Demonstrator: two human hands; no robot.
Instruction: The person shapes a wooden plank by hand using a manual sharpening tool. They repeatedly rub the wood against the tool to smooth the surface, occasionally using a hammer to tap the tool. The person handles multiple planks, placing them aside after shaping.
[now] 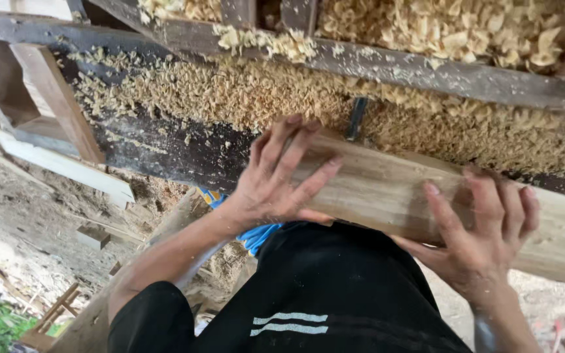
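Note:
A thick pale wooden beam [387,186] lies across a dark workbench [165,147] covered in wood shavings. My left hand [276,176] grips the beam's left end, fingers spread over its top face. My right hand [485,229] wraps the beam further right, with the fingers over the top and the thumb toward me. My dark trousers [322,294] with white stripes fill the lower middle, just below the beam.
Heaps of yellow shavings [282,91] cover the bench and a dark rail [439,72] behind it. A small dark metal peg [357,117] stands just beyond the beam. Boards and wood scraps [67,167] lie on the dusty ground at left. Blue cloth [256,235] shows under the beam.

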